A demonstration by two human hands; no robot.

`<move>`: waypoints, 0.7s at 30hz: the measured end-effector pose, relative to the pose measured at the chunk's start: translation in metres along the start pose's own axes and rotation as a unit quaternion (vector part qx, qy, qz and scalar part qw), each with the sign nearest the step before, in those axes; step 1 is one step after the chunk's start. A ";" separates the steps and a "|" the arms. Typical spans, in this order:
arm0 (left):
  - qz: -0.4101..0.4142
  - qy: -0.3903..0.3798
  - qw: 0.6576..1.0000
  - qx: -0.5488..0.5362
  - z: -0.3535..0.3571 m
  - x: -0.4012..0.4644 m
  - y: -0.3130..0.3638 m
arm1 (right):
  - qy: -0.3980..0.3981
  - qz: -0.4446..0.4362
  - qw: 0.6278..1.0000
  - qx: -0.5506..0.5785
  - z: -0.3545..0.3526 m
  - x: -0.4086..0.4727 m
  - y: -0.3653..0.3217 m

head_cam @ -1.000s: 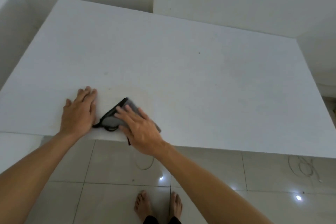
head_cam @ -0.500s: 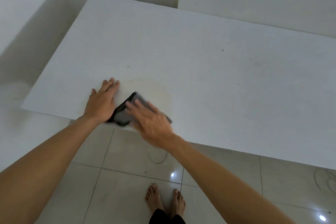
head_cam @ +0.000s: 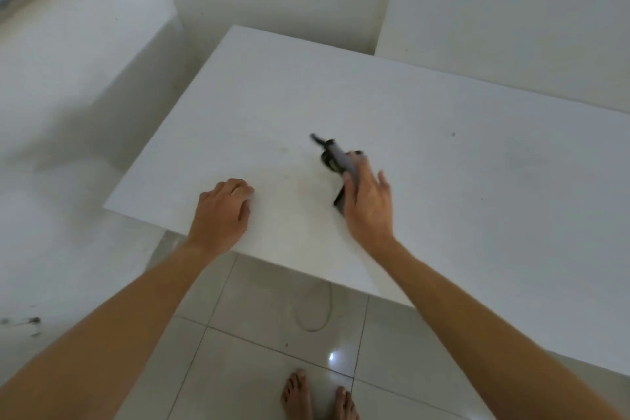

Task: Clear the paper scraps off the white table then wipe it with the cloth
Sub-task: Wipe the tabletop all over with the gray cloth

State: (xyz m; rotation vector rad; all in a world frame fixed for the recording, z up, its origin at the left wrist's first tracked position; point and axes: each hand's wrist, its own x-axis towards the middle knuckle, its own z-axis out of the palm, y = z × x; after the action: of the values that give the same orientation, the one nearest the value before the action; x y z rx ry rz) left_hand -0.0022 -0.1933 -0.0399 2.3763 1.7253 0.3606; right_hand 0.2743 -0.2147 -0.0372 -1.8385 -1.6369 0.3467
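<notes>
Two bare hands work over the flat white table (head_cam: 426,153), and no paper scraps show anywhere on it, so the clearing part looks finished and the wiping is the step in hand. The small grey cloth with dark edging (head_cam: 335,160) lies on the tabletop a little in from the near edge, right of the left hand and partly under the right one. The right hand (head_cam: 370,206) presses down on it with spread fingers; the frame is blurred there, and whether the thumb hooks under the cloth cannot be told. The left hand (head_cam: 223,211) rests on the table near its front left corner, fingers loosely curled and holding nothing, well apart from the cloth.

A faint yellowish stain (head_cam: 306,181) shows between the two hands, and a few dark specks dot the far surface. To wipe well, the person would likely keep the palm flat over the cloth so it does not bunch, pass over the stain again with firm pressure, then work outward in overlapping strokes toward the far edge and the right side.
</notes>
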 end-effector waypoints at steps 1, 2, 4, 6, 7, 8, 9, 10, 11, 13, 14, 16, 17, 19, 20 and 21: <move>-0.011 0.014 1.000 0.001 -0.002 -0.001 -0.004 | -0.013 0.041 0.999 -0.021 0.005 0.013 0.003; -0.025 0.029 0.999 0.004 -0.004 -0.003 -0.008 | -0.034 0.082 0.995 -0.040 0.014 0.023 0.005; -0.061 0.054 0.997 0.004 -0.012 -0.006 -0.020 | -0.087 0.124 0.985 -0.086 0.039 0.030 -0.001; -0.095 0.075 0.993 -0.010 -0.022 -0.009 -0.037 | -0.115 0.087 0.982 -0.124 0.068 0.029 -0.023; -0.108 0.083 0.990 -0.017 -0.027 -0.011 -0.047 | -0.128 0.054 0.982 -0.125 0.083 0.026 -0.039; -0.120 0.091 0.988 -0.021 -0.032 -0.013 -0.057 | -0.146 0.016 0.982 -0.120 0.097 0.021 -0.057; -0.129 0.100 0.986 -0.023 -0.037 -0.015 -0.067 | -0.164 -0.025 0.979 -0.116 0.111 0.015 -0.074; -0.136 0.107 0.985 -0.020 -0.042 -0.018 -0.076 | -0.178 -0.069 0.975 -0.113 0.125 0.008 -0.089; -0.141 0.113 0.983 -0.012 -0.047 -0.022 -0.086 | -0.190 -0.119 0.969 -0.103 0.136 -0.002 -0.103; -0.154 0.115 0.981 0.008 -0.055 -0.027 -0.104 | -0.238 -0.242 0.938 -0.065 0.146 -0.022 -0.125; -0.162 0.112 0.980 0.016 -0.059 -0.029 -0.113 | -0.275 -0.306 0.911 -0.040 0.145 -0.033 -0.133; -0.175 0.104 0.979 0.030 -0.064 -0.031 -0.130 | -0.347 -0.381 0.857 0.019 0.136 -0.047 -0.139; -0.180 0.104 0.977 0.035 -0.066 -0.032 -0.138 | -0.377 -0.371 0.848 0.044 0.127 -0.049 -0.141; -0.193 0.109 0.974 0.040 -0.069 -0.034 -0.154 | -0.345 -0.296 0.887 0.080 0.117 -0.035 -0.145; -0.201 0.112 0.972 0.042 -0.070 -0.035 -0.161 | -0.278 -0.254 0.922 0.089 0.121 -0.021 -0.146; -0.209 0.113 0.971 0.043 -0.071 -0.037 -0.167 | -0.200 -0.218 0.952 0.080 0.130 -0.003 -0.149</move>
State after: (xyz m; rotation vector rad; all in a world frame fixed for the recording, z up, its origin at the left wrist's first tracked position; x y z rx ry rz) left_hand -0.1857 -0.1761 -0.0235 2.0089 2.3223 0.5112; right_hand 0.0804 -0.1784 -0.0451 -1.2922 -2.1591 0.6630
